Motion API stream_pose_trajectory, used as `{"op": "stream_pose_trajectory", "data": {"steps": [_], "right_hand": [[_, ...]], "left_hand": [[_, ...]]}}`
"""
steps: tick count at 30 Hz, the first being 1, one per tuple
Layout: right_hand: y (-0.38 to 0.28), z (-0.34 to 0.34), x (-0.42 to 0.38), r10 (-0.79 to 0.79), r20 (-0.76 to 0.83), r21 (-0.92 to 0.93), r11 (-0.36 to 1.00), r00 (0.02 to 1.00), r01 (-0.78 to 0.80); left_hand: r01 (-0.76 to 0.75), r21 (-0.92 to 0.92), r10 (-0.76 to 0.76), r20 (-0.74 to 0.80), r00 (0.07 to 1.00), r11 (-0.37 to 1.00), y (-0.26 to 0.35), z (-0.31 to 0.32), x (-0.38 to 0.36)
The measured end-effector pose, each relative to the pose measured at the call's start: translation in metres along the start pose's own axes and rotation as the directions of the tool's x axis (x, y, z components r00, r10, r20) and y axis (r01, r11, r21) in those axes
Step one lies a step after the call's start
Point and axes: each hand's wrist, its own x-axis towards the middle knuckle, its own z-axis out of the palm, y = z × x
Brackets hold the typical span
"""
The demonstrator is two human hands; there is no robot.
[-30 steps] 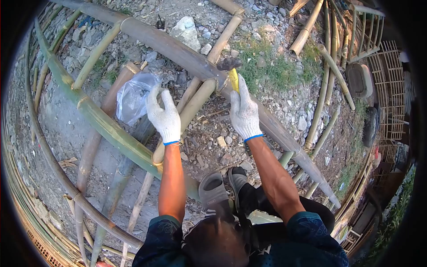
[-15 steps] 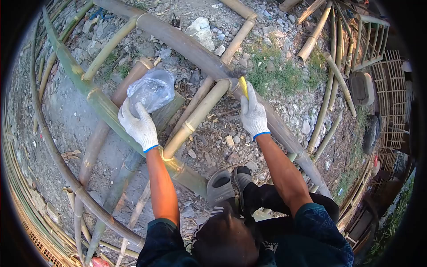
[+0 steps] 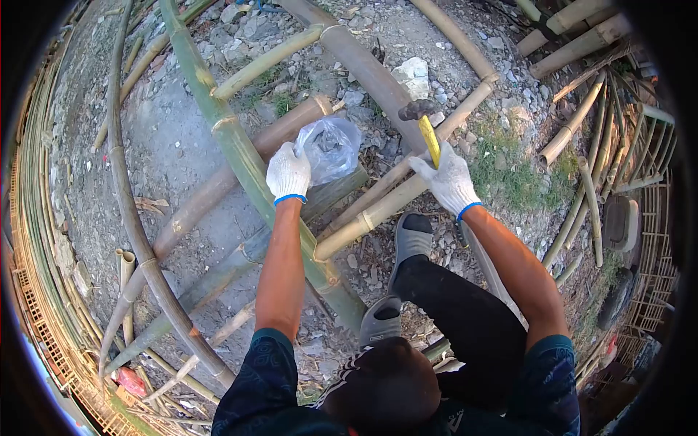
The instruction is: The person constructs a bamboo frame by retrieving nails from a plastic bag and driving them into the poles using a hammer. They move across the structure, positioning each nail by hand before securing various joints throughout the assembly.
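My left hand (image 3: 289,173), in a white knit glove with a blue cuff, grips the edge of a clear plastic bag (image 3: 331,149). Dark, thin things show faintly inside the bag; I cannot make out what they are. A hammer (image 3: 427,138) with a yellow handle and a dark head is in my right hand (image 3: 447,179), gloved the same way, its head pointing away from me. Below the hands lies a frame of bamboo: a thick green pole (image 3: 236,149), a thick brown pole (image 3: 363,64) and a thinner crosspiece (image 3: 371,218) joining them.
Stony ground with rubble surrounds the frame. A pale rock (image 3: 412,76) lies beyond the hammer. Cut bamboo pieces (image 3: 574,120) lie at the upper right, near a grey plastic container (image 3: 622,221). A curved pole (image 3: 138,211) runs along the left. My feet in grey clogs (image 3: 413,243) stand among the poles.
My view has shifted, and my legs have spread in a step. The hammer's head has come up into plain sight. The plastic bag stays in my left hand.
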Motion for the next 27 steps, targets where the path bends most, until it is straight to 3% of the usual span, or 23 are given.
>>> {"op": "stream_pose_trajectory", "data": {"steps": [2, 6, 8, 11, 12, 14, 18, 19, 22, 27], "right_hand": [[-0.026, 0.031, 0.03, 0.049, 0.031, -0.1, 0.994, 0.998, -0.046], [-0.069, 0.079, 0.076, 0.043, 0.004, -0.008, 0.999, 0.999, -0.043], [-0.073, 0.089, 0.096, 0.094, 0.012, -0.075, 0.993, 0.995, -0.093], [-0.061, 0.083, 0.116, 0.157, 0.024, 0.022, 0.987, 0.987, -0.158], [-0.067, 0.065, 0.112, 0.178, 0.041, 0.099, 0.978, 0.983, -0.182], [-0.059, 0.038, 0.106, 0.117, 0.062, 0.079, 0.989, 0.991, -0.122], [-0.107, -0.034, 0.079, 0.172, 0.126, 0.209, 0.958, 0.977, -0.196], [-0.126, -0.052, 0.073, 0.202, 0.15, 0.245, 0.941, 0.968, -0.235], [-0.168, -0.094, 0.053, 0.239, 0.171, 0.263, 0.924, 0.956, -0.278], [-0.242, -0.138, 0.041, 0.255, 0.21, 0.341, 0.886, 0.944, -0.316]], "left_hand": [[-0.063, -0.123, 0.057, -0.049, 0.997, 0.99, 0.022, -0.013, 0.007], [-0.216, -0.288, 0.226, 0.002, 0.974, 0.933, 0.067, -0.036, 0.018], [-0.115, -0.466, 0.216, 0.171, 0.961, 0.877, 0.092, -0.044, 0.027], [-0.047, -0.534, 0.19, 0.217, 0.958, 0.844, 0.113, -0.064, 0.031], [0.02, -0.579, 0.176, 0.281, 0.943, 0.815, 0.119, -0.077, 0.028], [-0.021, -0.563, 0.221, 0.29, 0.931, 0.826, 0.117, -0.097, 0.023], [-0.053, -0.474, 0.241, 0.346, 0.907, 0.879, 0.119, -0.16, 0.005], [0.047, -0.473, 0.188, 0.438, 0.879, 0.88, 0.137, -0.197, 0.002], [0.09, -0.482, 0.189, 0.499, 0.846, 0.871, 0.147, -0.246, -0.002], [-0.066, -0.477, 0.337, 0.509, 0.792, 0.876, 0.151, -0.341, 0.018]]}}
